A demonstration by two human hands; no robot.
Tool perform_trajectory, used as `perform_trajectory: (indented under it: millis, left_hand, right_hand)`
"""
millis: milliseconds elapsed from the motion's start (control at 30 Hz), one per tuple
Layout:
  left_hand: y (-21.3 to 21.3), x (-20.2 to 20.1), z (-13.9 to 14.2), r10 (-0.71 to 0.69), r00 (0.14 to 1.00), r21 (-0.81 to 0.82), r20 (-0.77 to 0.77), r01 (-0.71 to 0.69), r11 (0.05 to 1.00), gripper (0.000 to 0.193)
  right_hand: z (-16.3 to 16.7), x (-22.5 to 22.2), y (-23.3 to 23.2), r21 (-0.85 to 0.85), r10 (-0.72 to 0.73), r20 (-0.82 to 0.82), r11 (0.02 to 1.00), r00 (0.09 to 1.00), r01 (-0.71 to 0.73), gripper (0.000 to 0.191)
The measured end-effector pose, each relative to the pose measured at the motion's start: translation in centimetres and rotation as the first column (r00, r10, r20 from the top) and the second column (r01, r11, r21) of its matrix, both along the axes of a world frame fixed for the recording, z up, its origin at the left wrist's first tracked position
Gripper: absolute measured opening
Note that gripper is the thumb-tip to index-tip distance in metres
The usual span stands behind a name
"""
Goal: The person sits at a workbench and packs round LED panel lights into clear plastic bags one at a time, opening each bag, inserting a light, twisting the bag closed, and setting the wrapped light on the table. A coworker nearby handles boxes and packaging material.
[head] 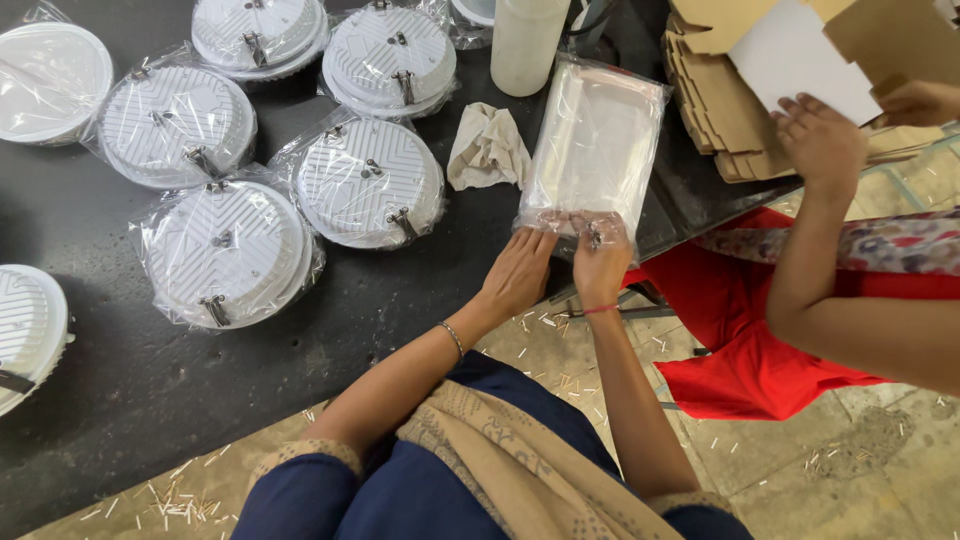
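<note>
Dark, dusty black counter up top, tan tiled floor below it, littered all over with tiny pale offcuts. Light's pretty even, with no harsh shadows anywhere.

Seven round white light fittings in clear plastic wrap on the dark table: the nearest full one, one beside it, one behind, two at the far edge, one cut off at the left edge, and one turned smooth side up in the corner. An eighth may be peeking in at the top, too little showing to count. One flat clear bag. One crumpled cloth. One white bottle. One stack of folded cardboard. One white sheet. Two people, four hands.
</note>
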State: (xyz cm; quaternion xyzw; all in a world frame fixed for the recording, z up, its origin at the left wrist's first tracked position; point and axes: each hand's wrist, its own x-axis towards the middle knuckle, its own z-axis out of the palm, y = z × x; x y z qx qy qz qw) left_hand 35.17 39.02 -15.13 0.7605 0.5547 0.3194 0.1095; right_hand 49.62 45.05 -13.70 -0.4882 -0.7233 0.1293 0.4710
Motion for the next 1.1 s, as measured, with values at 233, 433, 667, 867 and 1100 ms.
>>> perform_trajectory:
  millis: [233,433,667,867,1100]
  left_hand:
    - [1.0,0.9,0.9,0.074,0.996,0.186,-0.056,-0.062,0.981,0.060]
    - [2.3,1.7,0.0,0.040,0.953,-0.164,-0.301,-0.093,0.982,0.041]
    - [2.6,2.5,-2.0,0.195,0.934,0.246,-0.298,-0.122,0.962,0.070]
    - [2.2,2.4,0.1,0.240,0.946,0.292,-0.220,-0.171,0.941,0.077]
    - [-0.7,-0.3,-0.7,-0.109,0.994,0.164,0.018,0.104,0.981,0.063]
  right_hand:
    - [-1.9,0.3,-1.4,-0.016,-0.045,0.025,0.999,0.999,0.045,0.016]
    - [-1.9,0.8,-2.7,-0.168,0.147,-0.006,0.975,0.989,-0.146,0.018]
    - [5.9,3.2,-8.2,-0.453,0.467,-0.193,0.738,0.863,-0.500,0.011]
    - [17.9,9.1,-12.3,-0.482,0.781,-0.260,0.405,0.568,-0.777,0.010]
    - [20.1,7.3,-10.3,-0.291,0.563,-0.529,0.582,0.634,-0.759,0.011]
